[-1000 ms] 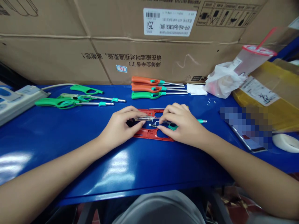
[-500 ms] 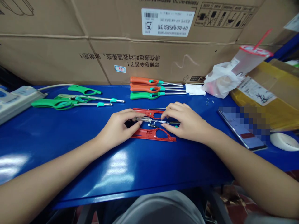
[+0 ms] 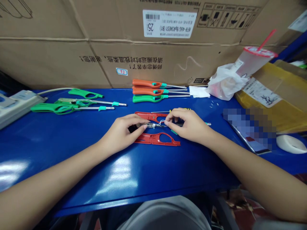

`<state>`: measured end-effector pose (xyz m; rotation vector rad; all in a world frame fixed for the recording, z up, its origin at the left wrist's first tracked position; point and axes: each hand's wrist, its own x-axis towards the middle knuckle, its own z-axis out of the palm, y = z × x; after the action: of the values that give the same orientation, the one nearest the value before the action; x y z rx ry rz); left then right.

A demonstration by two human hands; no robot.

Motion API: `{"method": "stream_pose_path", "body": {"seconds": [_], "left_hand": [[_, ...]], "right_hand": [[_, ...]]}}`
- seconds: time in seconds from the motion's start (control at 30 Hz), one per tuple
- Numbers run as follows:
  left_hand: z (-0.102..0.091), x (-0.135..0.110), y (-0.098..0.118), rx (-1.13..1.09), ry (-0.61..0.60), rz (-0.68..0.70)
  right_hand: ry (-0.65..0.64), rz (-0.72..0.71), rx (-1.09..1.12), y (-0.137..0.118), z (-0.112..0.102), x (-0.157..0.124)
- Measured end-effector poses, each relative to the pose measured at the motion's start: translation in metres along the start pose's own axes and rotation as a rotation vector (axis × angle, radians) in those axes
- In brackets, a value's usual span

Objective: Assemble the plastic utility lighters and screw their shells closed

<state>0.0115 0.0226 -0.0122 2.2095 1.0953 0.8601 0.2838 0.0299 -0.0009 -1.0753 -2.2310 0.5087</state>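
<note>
1. On the table [image 3: 115,172], I judge things partway: near shell [image 3: 153,139] and far shell [image 3: 145,116] lie apart, unjoined, with inner parts out between them. Far centre, three lighters [image 3: 145,91] look whole.
2. I have the left hand [image 3: 127,129] clamped, thumb and fingers, on the tank [image 3: 150,125].
3. I have the right hand [image 3: 189,123] with fingertips together on the wires [image 3: 162,121], just right of the tank.
4. Both shells are red, with an oval opening; the near one lies inner side up.
5. The rod [image 3: 208,124] is metallic, its end showing right of the right hand.
6. The tank looks clear; its left end is hidden.
7. The wires are white, thin, looped; I cannot tell where they end.
</note>
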Motion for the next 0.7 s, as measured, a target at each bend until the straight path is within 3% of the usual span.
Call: {"method": "stream_pose_path", "body": {"seconds": [0.17, 0.53, 0.7], "left_hand": [[0.0006, 0.0003, 0.0000, -0.008, -0.009, 0.027], [-0.0010, -0.0018, -0.0006, 0.075, -0.044, 0.016], [-0.0034, -0.0015, 0.0049, 0.133, 0.030, 0.096]], "right_hand": [[-0.025, 0.063, 0.067, 0.0008, 0.0008, 0.0000], [-0.131, 0.007, 0.049, -0.0046, -0.0006, -0.0012], [-0.119, 0.015, 0.034, -0.0045, -0.0030, -0.0005]]}}
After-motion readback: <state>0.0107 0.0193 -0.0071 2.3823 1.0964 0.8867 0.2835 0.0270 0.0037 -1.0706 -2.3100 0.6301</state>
